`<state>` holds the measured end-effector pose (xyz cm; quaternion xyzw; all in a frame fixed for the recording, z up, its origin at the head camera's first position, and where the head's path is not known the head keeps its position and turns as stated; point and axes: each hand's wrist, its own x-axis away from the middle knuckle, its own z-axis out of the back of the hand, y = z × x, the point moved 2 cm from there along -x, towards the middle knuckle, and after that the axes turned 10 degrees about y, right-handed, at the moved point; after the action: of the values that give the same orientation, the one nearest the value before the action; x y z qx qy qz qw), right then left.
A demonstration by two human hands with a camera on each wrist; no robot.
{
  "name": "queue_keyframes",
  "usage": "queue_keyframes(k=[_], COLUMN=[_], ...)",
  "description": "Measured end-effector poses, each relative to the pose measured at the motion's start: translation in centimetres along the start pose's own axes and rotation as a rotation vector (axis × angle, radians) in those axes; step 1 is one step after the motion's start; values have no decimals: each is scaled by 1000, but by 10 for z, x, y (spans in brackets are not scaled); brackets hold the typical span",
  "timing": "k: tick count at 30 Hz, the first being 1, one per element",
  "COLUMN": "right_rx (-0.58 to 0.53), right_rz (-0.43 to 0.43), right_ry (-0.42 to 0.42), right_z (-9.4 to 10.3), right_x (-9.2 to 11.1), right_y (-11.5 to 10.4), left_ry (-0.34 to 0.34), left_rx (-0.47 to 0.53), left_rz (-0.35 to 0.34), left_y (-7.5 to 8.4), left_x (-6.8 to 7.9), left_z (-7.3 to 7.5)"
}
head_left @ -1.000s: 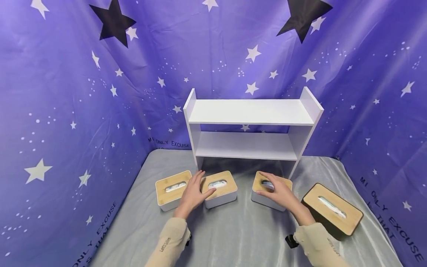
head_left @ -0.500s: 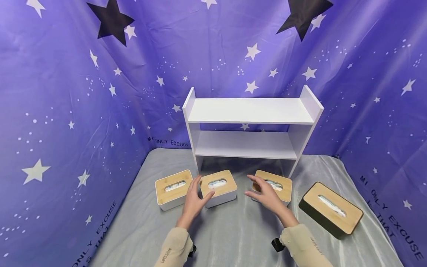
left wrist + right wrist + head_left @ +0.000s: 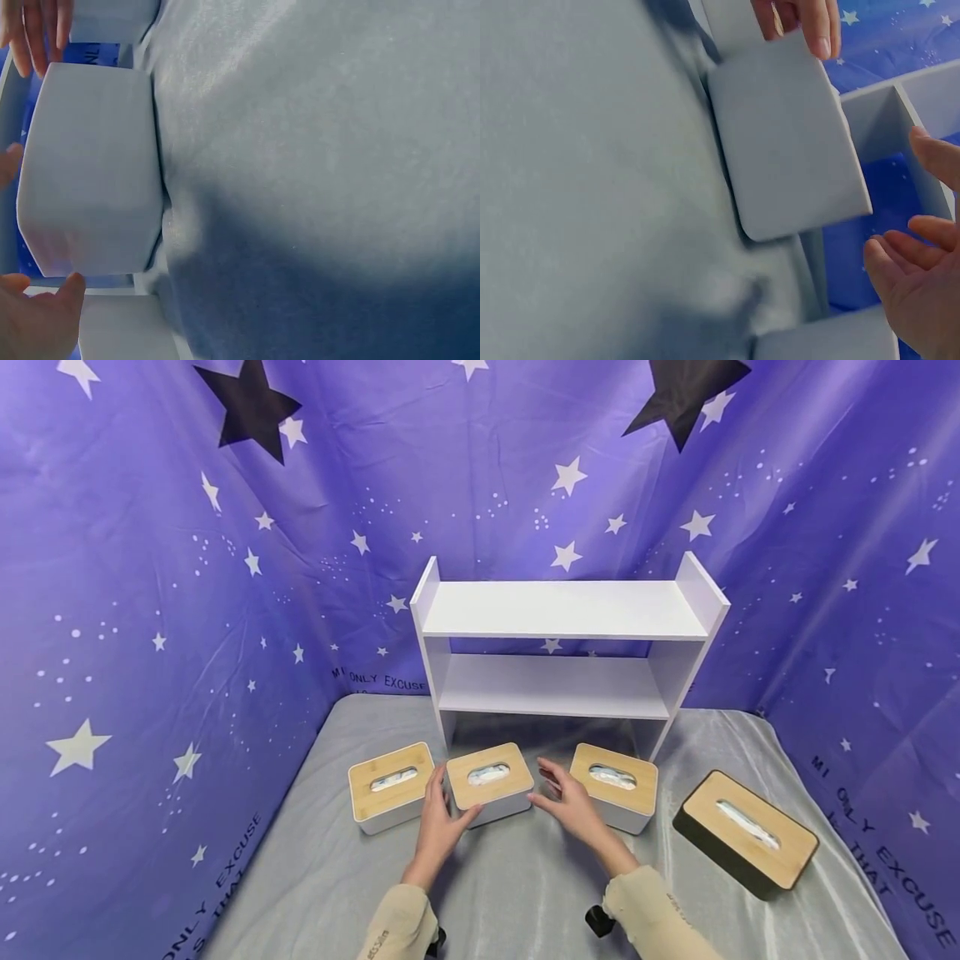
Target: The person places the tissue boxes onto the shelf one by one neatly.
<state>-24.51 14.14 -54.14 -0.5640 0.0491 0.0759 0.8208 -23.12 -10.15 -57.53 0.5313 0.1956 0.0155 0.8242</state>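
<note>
A white tissue box with a bamboo lid stands on the grey cloth between my two hands. My left hand is at its left side, thumb by the front corner and fingers along the left edge. My right hand hovers at its right side, fingers loosely spread and holding nothing. In the left wrist view, the left hand lies right at the end of the tissue box. The right wrist view shows the right hand apart from the tissue box, its fingers relaxed.
Another white tissue box stands at the left, and a third to the right of my right hand. A larger dark tissue box is farther right. Behind them stands a white two-tier shelf before a purple star curtain.
My right hand has moved left, off the right-hand white tissue box, to the right side of the middle one. My left hand has shifted slightly right. The boxes have stayed put.
</note>
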Motion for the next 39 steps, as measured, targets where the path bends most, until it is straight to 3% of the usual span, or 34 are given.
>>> queue_keyframes(k=[8,15,29,39], right_rx=[-11,-66,-157,-168], right_rz=[-88,-75,-94,15], right_ry=[-28,-21,91,188], right_z=[-16,-18,-17,-3], right_x=[2,2,10,10], right_y=[10,14,3,-23], left_ry=[-14,-7,-14,11], left_rx=[23,72,141,158], left_rz=[47,125,114,23], left_y=[1,1,12,36], left_x=[7,7,-1,-15], left_z=[-4,-6,2,14])
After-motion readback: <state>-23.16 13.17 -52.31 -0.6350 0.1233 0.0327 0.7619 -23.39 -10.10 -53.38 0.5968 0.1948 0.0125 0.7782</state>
